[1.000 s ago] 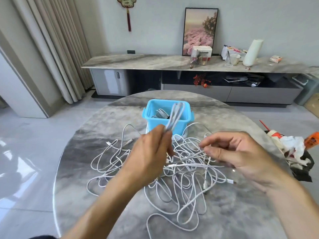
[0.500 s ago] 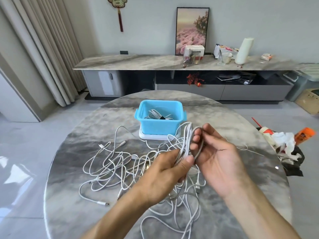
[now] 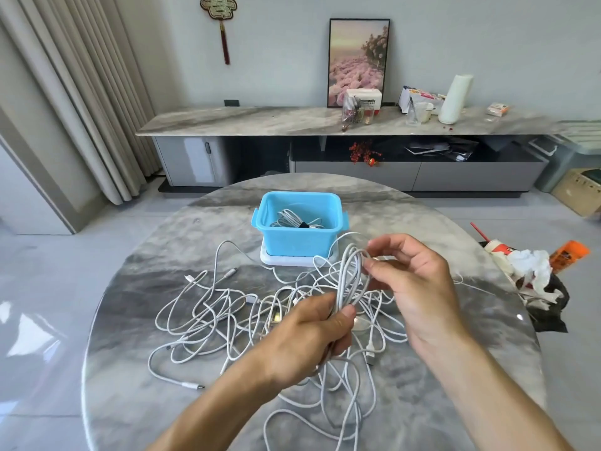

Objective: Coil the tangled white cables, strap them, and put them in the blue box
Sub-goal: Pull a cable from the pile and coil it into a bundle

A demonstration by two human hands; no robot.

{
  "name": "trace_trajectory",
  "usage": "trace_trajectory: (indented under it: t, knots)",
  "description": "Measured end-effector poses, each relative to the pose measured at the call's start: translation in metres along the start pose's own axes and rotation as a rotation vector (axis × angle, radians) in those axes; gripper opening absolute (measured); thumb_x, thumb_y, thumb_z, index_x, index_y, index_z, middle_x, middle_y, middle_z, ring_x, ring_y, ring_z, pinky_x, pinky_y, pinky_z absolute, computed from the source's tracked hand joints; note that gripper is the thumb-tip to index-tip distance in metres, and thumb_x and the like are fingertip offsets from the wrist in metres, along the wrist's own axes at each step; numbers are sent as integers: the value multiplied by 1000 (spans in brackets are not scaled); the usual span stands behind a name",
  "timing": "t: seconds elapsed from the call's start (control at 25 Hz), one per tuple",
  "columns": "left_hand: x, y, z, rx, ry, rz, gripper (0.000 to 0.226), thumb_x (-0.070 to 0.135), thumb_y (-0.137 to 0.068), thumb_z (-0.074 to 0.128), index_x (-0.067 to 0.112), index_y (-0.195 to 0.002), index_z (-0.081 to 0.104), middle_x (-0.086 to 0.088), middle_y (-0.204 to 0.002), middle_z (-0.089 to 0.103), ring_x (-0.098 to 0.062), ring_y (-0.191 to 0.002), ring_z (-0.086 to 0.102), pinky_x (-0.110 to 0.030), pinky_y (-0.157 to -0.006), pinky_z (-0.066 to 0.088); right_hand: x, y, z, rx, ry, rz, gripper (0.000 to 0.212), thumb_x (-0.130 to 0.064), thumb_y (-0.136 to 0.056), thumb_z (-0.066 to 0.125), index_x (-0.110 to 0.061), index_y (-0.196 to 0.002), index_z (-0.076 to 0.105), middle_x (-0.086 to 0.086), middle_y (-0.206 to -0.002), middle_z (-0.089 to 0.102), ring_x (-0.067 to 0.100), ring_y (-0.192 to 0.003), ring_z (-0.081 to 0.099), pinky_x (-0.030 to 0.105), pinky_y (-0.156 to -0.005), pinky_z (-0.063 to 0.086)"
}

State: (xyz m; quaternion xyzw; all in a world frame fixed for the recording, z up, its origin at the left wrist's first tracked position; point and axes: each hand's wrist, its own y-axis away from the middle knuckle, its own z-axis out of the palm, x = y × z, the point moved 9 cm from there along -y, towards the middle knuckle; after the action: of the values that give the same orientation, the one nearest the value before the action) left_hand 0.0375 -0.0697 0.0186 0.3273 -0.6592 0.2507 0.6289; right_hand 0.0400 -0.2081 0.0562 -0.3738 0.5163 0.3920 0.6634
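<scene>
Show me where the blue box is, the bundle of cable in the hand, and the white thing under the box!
blue box point(image 3: 294, 244): head view, on its front wall.
cable bundle point(image 3: 349, 275): head view, on the looped strands above the left hand.
white tray point(image 3: 286, 261): head view, on its front edge below the box.

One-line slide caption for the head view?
Both hands loop a white cable over the tangled pile; blue box behind.

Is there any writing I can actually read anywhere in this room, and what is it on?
"Panasonic": on the white carton on the sideboard; first letters hidden, smaller line beneath blurred.
Gold characters on the wall ornament: too blurred.
Print on the orange packet and the small packet: too small.
</scene>
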Motion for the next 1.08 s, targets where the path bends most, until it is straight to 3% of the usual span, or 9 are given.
trace_trajectory:
  t: [0.12,0.24,0.36,0.56,0.76,0.8,0.88,0.96,1.08]
  knots:
    - [0,3,9,-26,78,30,32,36,-94,48,16,-70,48,-1,-55,47,-15,-50,36,-32,-51,23,12,4,10,-6,-45,35,32,-4,-81,72,-19,-109,67,-3,-104,70,7,-84,65,21,-75,51]
    - [1,3,12,-52,190,35,28,33,-95,46,20,-73,56,-1,-53,46,-13,-46,34,-29,-49,23,29,14,40,-242,-304,273,46,-22,-81,66,-14,-126,58,11,-109,72,21,-89,68,31,-78,55]
    - [-3,1,15,-76,299,-4,26,34,-94,47,15,-79,56,-2,-51,41,-13,-44,29,-31,-47,18,27,22,53,-339,-464,352,37,-23,-88,58,-9,-122,61,12,-86,66,27,-70,65,35,-68,56]
    - [-12,0,13,10,233,-55,25,38,-86,55,18,-72,57,-6,-65,51,-15,-56,39,-27,-54,29,27,19,48,-248,-536,331,18,-22,-89,54,-9,-102,59,10,-77,63,25,-62,63,34,-63,55]
    - [-8,-7,13,0,34,20,28,36,-93,54,18,-71,55,-9,-70,46,-20,-70,41,-29,-67,36,30,16,43,-203,-568,349,14,-22,-88,58,-17,-80,48,-3,-59,41,10,-44,37,29,-64,24]
    - [-6,-7,16,-26,79,34,31,31,-98,52,16,-71,53,-9,-67,48,-20,-66,47,-26,-67,42,28,14,42,-201,-567,336,13,-22,-89,58,-16,-80,50,-4,-58,39,10,-43,35,29,-64,24]
    - [-6,-6,23,-62,249,-8,29,22,-102,49,13,-74,48,-6,-60,41,-17,-51,42,-23,-54,46,23,10,41,-191,-624,335,5,-17,-89,55,-13,-89,57,-3,-58,43,10,-44,41,25,-59,41]
    - [-6,-5,29,-97,380,-59,25,26,-99,51,16,-77,45,-1,-58,31,-10,-44,26,-17,-40,31,20,6,37,-170,-727,346,10,-11,-87,53,-12,-93,62,-1,-62,52,10,-48,50,24,-53,51]
    - [-8,-6,33,-111,379,-93,24,32,-94,53,18,-75,49,3,-56,25,-7,-44,16,-12,-39,16,22,5,35,-146,-777,376,9,-16,-88,52,-13,-90,60,-5,-55,39,5,-38,32,17,-37,32]
